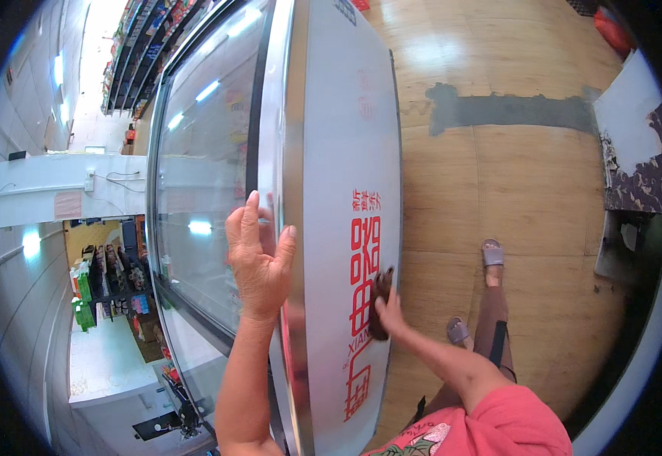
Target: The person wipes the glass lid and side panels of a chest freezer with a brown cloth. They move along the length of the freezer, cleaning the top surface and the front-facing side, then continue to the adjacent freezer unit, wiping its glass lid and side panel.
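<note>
A white chest freezer (342, 148) with a glass top (205, 171) and a shiny metal rim (294, 142) stands before me. Over the rim, at the glass edge, my left hand (259, 262) is spread with its fingers apart and nothing in it. Lower down, my right hand (389, 310) presses a dark brown cloth (379, 325) against the white side panel, over large red printed characters. Part of the cloth is covered by my fingers and thumb.
Wood-look flooring (439, 211) runs beside the freezer, with a grey patch (513, 111) across it. A worn white and dark-patterned panel (630, 154) stands at the right. Stocked shelves (142, 57) and a white counter (114, 353) lie beyond the freezer.
</note>
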The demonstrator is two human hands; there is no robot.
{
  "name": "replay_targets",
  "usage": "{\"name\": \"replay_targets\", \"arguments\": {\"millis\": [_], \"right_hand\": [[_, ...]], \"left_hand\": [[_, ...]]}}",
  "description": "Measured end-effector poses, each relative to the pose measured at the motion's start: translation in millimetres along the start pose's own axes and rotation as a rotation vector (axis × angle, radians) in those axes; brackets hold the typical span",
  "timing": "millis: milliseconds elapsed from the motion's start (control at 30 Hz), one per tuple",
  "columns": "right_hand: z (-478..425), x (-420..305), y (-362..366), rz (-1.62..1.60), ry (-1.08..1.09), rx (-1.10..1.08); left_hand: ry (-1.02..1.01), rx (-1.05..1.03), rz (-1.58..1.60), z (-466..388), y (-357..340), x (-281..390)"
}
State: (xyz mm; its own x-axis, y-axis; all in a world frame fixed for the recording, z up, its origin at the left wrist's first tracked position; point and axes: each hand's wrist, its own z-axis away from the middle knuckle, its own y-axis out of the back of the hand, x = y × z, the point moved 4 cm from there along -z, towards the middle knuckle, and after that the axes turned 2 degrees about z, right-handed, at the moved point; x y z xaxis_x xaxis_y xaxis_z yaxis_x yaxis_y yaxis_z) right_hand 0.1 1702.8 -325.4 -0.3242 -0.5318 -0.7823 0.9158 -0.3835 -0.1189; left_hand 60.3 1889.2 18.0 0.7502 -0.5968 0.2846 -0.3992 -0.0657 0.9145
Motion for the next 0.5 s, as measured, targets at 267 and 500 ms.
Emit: {"name": "replay_targets", "arguments": {"millis": [267,500], "right_hand": [[135,-91,-29,-0.005,0.570,-0.163],[-75,-153,33,-0.046,0.766,0.167]], "left_hand": [[0.073,-0.018,0.026,1,0,3],[0.008,0.003,-0.002,6,4,3]]}}
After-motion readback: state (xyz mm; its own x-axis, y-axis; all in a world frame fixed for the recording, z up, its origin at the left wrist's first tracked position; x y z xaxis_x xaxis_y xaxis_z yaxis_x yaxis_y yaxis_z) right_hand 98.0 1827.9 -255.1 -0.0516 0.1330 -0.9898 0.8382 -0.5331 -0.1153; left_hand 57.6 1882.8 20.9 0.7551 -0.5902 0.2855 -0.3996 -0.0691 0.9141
